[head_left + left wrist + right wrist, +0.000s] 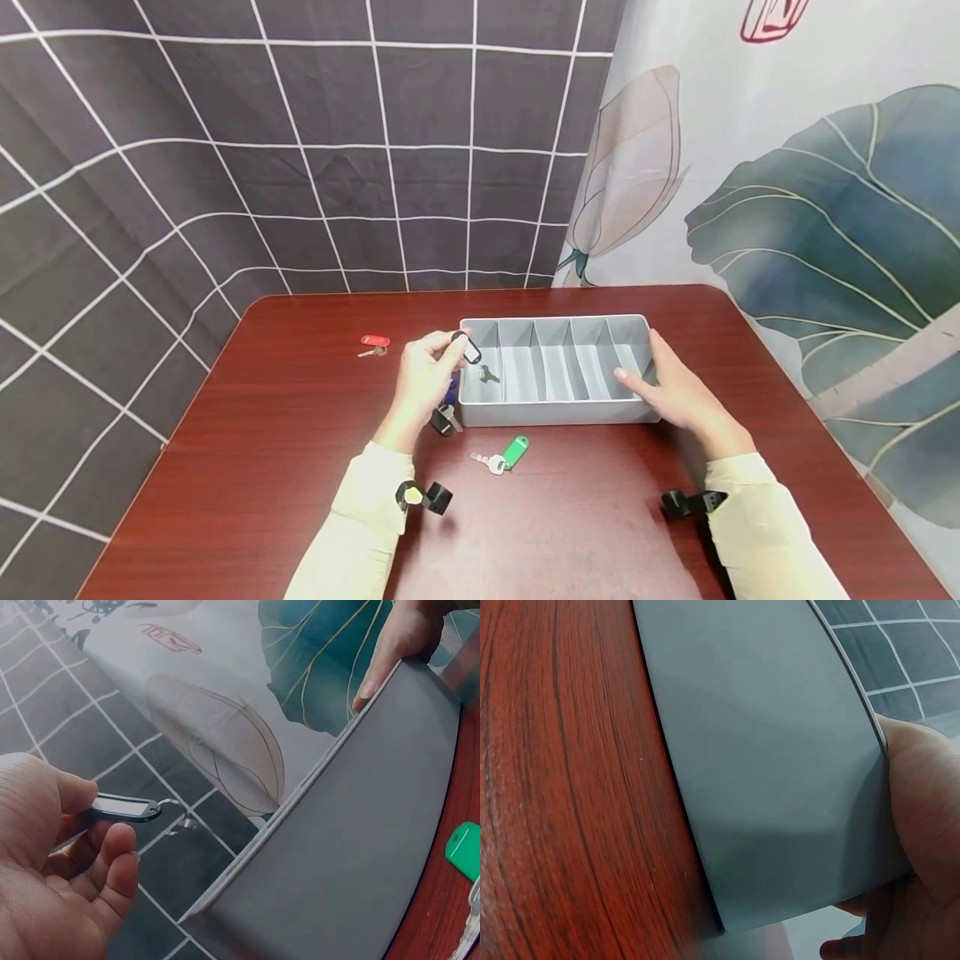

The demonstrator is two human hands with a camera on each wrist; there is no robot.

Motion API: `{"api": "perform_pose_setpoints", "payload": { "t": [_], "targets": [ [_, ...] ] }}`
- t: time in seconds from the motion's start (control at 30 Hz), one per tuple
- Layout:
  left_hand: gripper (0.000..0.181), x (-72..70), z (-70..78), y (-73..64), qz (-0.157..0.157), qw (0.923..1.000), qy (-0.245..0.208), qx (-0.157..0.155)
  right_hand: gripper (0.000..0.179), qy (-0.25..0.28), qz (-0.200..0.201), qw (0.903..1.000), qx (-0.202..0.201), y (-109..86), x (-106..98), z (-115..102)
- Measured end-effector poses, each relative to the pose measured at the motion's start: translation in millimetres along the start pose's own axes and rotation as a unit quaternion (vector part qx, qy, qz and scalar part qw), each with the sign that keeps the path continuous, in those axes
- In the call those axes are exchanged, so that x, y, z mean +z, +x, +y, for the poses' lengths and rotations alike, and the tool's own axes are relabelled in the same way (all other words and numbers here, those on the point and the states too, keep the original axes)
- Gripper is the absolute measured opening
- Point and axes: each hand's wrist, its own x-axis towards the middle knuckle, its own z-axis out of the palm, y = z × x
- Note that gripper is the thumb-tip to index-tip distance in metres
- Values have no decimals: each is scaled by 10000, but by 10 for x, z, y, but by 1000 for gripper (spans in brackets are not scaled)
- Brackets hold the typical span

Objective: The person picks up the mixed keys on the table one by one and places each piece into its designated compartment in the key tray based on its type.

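Note:
My left hand (pixel 422 377) pinches a black-rimmed key tag (pixel 469 348) with a white label between thumb and fingers. The tag is above the left end of a grey divided tray (pixel 555 414). In the left wrist view a ring and a small key (pixel 184 822) hang from the tag (pixel 124 807). My right hand (pixel 688 406) grips the tray's right end, its thumb over the rim and the fingers along the outer end wall. A key with a green tag (pixel 515 452) lies on the table in front of the tray.
Beside the tray's left end, partly behind my left hand, lie a black tag (pixel 441 422) with a key and a blue tag (pixel 450 392). Farther left is a red tag (pixel 375 341) with its key. Curtains (pixel 420 183) hang behind the brown table (pixel 300 433).

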Motion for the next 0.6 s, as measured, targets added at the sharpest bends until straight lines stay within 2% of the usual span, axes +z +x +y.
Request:
{"api": "perform_pose_setpoints", "payload": {
  "t": [0.17, 0.33, 0.47, 0.6],
  "targets": [
    [20, 13, -54, 13, -123, 9997, 4, -214, 103, 2, 23, 10000, -24, 5, -2, 2],
    [18, 31, -86, 10, -122, 9985, 457, -256, 103, 15, 37, 10000, -22, 5, -1, 4],
    [17, 44, -109, 8, -122, 9966, 793, -176, 103, 8, -3, 10000, 22, 3, 1, 7],
    [17, 54, -131, 11, -191, 9956, 913, 76, 104, 20, -17, 10000, 43, 4, 0, 7]
  ]
}}
